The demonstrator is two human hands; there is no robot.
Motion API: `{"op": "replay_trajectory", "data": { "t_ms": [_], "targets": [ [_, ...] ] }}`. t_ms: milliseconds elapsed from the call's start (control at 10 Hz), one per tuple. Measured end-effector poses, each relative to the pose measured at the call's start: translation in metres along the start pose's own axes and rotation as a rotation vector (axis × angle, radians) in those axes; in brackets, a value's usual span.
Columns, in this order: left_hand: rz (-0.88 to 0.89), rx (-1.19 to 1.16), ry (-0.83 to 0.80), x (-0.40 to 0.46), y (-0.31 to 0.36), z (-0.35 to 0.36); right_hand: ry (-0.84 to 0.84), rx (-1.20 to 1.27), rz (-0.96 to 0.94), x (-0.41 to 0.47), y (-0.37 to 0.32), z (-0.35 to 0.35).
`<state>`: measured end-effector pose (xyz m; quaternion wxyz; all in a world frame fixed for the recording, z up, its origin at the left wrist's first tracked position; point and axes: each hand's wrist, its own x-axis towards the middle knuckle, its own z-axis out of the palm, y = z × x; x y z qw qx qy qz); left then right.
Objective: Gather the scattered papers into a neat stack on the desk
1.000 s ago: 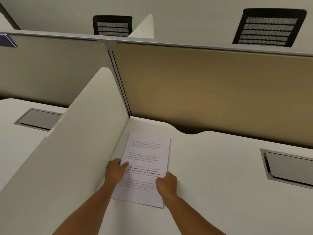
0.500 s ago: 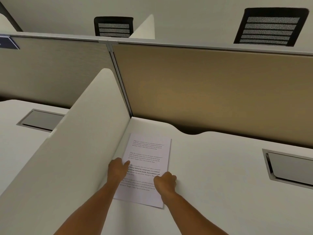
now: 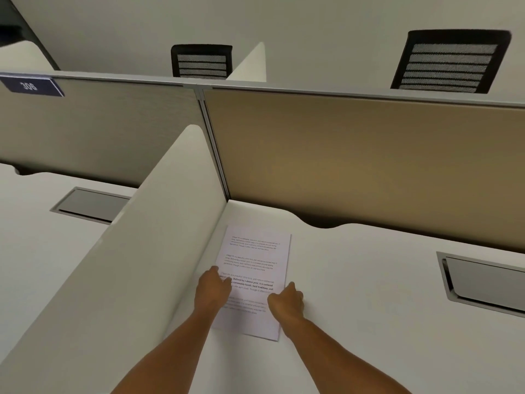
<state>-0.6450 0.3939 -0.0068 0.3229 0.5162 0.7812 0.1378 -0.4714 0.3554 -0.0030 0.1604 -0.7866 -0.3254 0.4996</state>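
Observation:
A stack of white printed papers [image 3: 257,255] lies flat on the white desk [image 3: 369,294], its left side tight against the white side divider [image 3: 127,265]. My left hand [image 3: 211,290] rests on the stack's left edge with the fingers curled down onto the sheet. At the stack's right edge my right hand [image 3: 285,304] is curled like a fist, thumb up, touching the paper. The hands cover the lower middle of the stack. No other loose sheet is in view.
A tan partition [image 3: 369,166] closes the back of the desk. A grey cable hatch [image 3: 483,282] is set in the desk at the right, and another hatch [image 3: 91,204] in the neighbouring desk. Two black chairs [image 3: 449,64] stand behind the partition.
My right hand slid a little to the right, from on the sheet to its right edge. My left hand and the stack stayed in place.

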Motion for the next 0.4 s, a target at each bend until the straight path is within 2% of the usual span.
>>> {"op": "replay_trajectory", "data": {
  "t_ms": [100, 300, 400],
  "targets": [
    [0.048, 0.035, -0.014, -0.019, 0.008, 0.0, 0.026, -0.023, -0.115, -0.016, 0.009, -0.014],
    [0.145, 0.091, 0.001, -0.059, 0.029, -0.007, 0.1, -0.185, -0.247, -0.049, 0.02, -0.052],
    [0.194, 0.108, 0.011, -0.076, 0.041, -0.011, 0.134, -0.19, -0.309, -0.066, 0.026, -0.07]
  ]
}}
